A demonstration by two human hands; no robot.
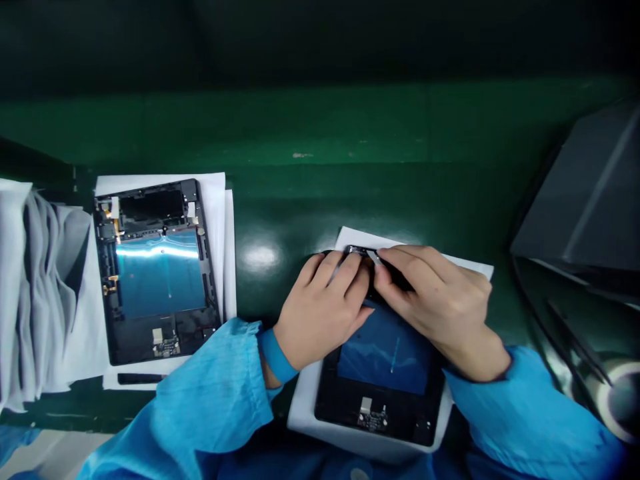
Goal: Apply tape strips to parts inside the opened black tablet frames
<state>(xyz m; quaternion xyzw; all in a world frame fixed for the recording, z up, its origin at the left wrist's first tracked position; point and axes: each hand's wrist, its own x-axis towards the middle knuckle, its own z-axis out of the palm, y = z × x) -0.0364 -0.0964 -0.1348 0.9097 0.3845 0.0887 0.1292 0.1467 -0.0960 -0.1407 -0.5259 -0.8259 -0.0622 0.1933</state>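
An opened black tablet housing (380, 420) with a blue-filmed panel (387, 353) lies tilted on white sheets (320, 407) in front of me. My left hand (323, 307) rests over its upper left part, fingers bent and pressing near the top edge. A blue band circles that wrist. Between the thumb and forefinger of my right hand (435, 293) is a small pale strip (374, 257), pinched at the housing's top edge beside my left fingertips. Both hands hide much of the upper housing.
Another opened tablet housing (133, 340) lies on white sheets at the left, beside folded grey-white cloths (50, 300). Dark tweezers (580, 343), a tape roll (607, 393) and a dark grey box-like object (585, 193) are at the right of the green table (300, 193).
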